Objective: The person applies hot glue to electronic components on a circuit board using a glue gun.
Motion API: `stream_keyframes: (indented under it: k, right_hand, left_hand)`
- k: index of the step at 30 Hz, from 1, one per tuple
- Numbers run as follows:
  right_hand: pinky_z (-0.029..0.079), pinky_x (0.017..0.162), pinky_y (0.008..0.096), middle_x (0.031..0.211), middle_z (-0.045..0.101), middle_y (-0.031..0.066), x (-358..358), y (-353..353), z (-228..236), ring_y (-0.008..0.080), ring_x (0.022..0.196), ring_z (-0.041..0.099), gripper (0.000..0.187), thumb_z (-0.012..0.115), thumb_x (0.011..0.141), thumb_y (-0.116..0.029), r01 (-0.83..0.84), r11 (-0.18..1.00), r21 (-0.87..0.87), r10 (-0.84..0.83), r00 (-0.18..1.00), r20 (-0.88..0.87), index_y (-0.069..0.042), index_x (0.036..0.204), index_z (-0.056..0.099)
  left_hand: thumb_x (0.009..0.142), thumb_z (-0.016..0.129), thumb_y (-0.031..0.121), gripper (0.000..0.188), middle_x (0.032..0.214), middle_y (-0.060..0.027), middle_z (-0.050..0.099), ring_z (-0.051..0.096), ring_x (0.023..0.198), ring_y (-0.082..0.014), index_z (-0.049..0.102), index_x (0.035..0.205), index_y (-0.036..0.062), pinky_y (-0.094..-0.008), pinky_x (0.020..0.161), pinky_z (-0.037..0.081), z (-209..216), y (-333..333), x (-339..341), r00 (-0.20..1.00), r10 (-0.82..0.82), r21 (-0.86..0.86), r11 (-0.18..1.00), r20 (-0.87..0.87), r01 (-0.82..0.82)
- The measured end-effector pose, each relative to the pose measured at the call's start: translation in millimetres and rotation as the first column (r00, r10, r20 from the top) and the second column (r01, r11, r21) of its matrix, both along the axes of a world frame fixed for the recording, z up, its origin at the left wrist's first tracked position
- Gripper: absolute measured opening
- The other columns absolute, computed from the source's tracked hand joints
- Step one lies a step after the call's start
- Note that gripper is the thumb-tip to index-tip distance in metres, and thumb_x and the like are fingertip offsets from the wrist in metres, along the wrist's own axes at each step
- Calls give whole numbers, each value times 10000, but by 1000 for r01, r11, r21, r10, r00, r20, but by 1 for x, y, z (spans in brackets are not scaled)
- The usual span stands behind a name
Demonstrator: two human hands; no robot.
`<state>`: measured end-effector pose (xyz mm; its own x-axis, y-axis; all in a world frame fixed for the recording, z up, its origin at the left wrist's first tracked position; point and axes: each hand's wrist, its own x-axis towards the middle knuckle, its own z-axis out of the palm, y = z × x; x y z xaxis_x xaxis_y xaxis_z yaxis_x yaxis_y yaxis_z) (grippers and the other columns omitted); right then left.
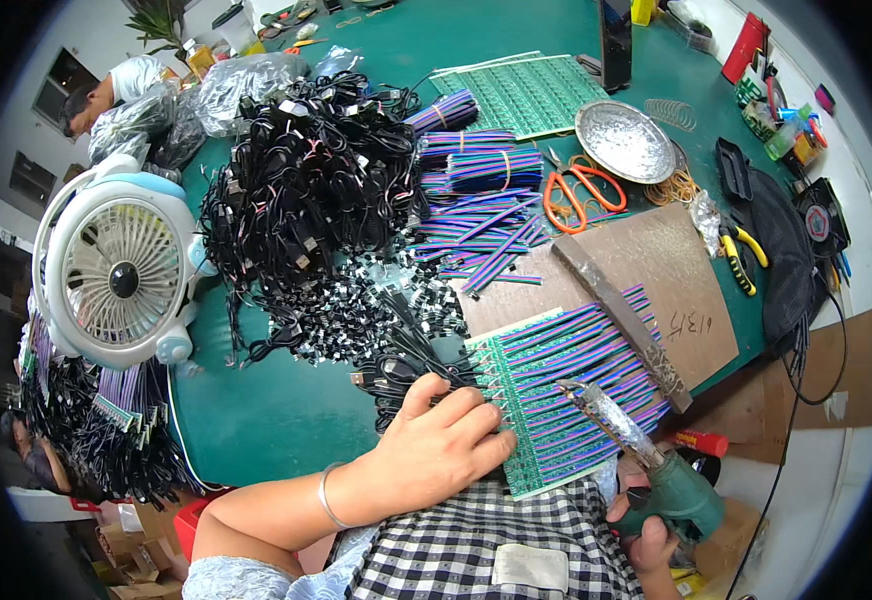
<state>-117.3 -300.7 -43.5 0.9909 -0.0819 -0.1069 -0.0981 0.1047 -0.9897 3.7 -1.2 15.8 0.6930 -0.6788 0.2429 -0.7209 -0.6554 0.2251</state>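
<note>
While my right hand (651, 550) grips the green soldering tool (681, 497) at the lower right, its metal tip points up and left over the striped wires (581, 365); whether it touches them I can't tell. My left hand (441, 450) lies at the lower centre, fingers bent over the left edge of the green circuit board (521, 430); I can't make out whether they pinch anything.

That board sits right of the frame's centre, its wires running out to the right beneath a dark bar (624, 325) laid slantwise across them and a brown sheet (706, 290). Just beyond my left fingers is a bunch of black cables (406, 365), with a heap of small connectors (341, 310) behind it. A larger cable pile (306, 180) fills the upper left, beside a white fan (121, 265). Tied wire bundles (491, 170) lie at upper centre, near orange-handled scissors (584, 195) and a round metal dish (626, 140). Yellow-and-black pliers (741, 260) rest at the right on the green table (266, 420).
</note>
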Motion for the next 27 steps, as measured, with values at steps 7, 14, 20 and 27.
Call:
stream_keyframes:
  k: [7,14,20,27]
  right_hand:
    - [505,576,301,1072,623,200,17,19,22,208,704,632,616,616,854,-381,60,997,39,-60,998,3,87,1232,486]
    - [536,613,334,1179,585,235,16,19,14,224,728,630,597,580,896,-300,48,992,116,-52,998,35,60,1334,390]
    - [534,603,327,1182,585,228,16,17,10,220,724,630,599,585,903,-314,47,992,118,-52,998,38,41,1345,391]
    - [531,607,323,1160,573,204,18,19,12,205,706,623,557,553,929,-311,64,992,105,-67,997,29,63,1310,392]
  left_hand:
    - [752,657,80,366,1131,6,637,549,1086,-222,646,1109,159,-438,927,339,29,52,39,949,307,-9,951,-76,-308]
    - [794,659,98,313,1075,4,652,545,1083,-218,651,1103,150,-428,935,323,18,66,47,982,175,90,982,-69,-168]
    - [769,719,158,215,913,-10,612,546,925,-216,700,982,141,-402,909,314,22,63,38,972,206,-1,978,-113,-208]
    - [756,748,188,147,842,-12,567,538,876,-217,704,880,123,-380,869,330,21,55,39,936,271,-15,959,-224,-281]
